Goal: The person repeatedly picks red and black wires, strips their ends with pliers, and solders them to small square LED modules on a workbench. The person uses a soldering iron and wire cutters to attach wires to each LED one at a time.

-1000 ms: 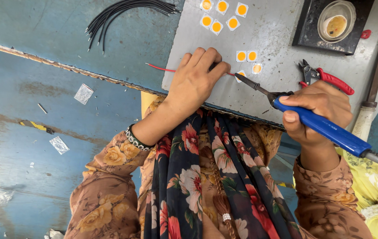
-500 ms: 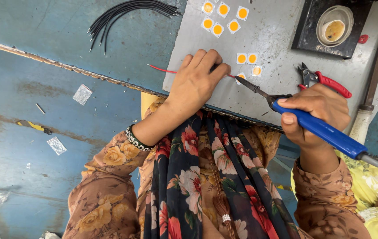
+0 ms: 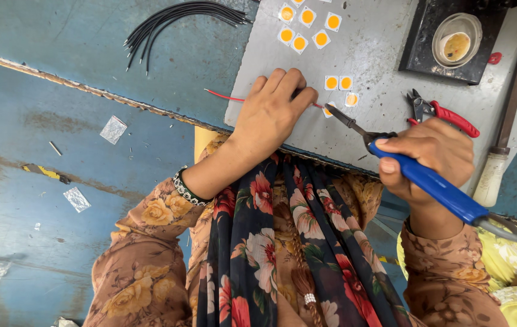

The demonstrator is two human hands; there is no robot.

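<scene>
Little is changed since before: the red wire [image 3: 225,97] is still pinched by the left hand [image 3: 270,115], and the soldering iron [image 3: 415,172] is kept gripped in the right hand [image 3: 431,157] at a chip [image 3: 329,111].

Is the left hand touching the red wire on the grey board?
Touching. In the head view, the left hand presses its fingers down on the red wire, which runs under them on the grey board and comes out on both sides.

We see a blue-handled soldering iron [image 3: 434,184], a red wire [image 3: 225,96], orange-centred white squares [image 3: 299,43], red-handled pliers [image 3: 446,115], black cables [image 3: 173,18], floral brown sleeves [image 3: 143,254]
</scene>
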